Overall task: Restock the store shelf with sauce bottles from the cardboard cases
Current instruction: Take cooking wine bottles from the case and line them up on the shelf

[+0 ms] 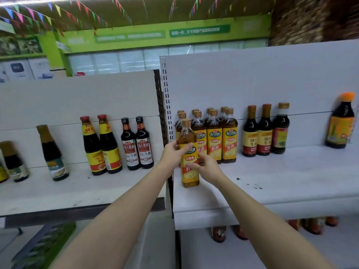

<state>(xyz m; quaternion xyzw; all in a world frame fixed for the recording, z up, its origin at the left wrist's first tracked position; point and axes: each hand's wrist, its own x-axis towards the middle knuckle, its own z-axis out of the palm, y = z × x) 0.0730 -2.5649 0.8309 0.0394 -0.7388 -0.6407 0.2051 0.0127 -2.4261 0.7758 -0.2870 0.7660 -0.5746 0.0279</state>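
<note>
2 hands, left hand [172,152] and right hand [206,167], grip the yellow-labelled bottle [189,154] upright, label outward, squaring it before the matching row [213,134] on the shelf [291,181].

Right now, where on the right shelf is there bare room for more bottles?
Bare shelf runs from the three dark bottles to the orange-capped bottle, and along the front. It is crowded around the yellow-label bottles, where both hands hold one.

Amber yellow-labelled bottle [189,154] — upright at the shelf [291,183] front edge.
</note>
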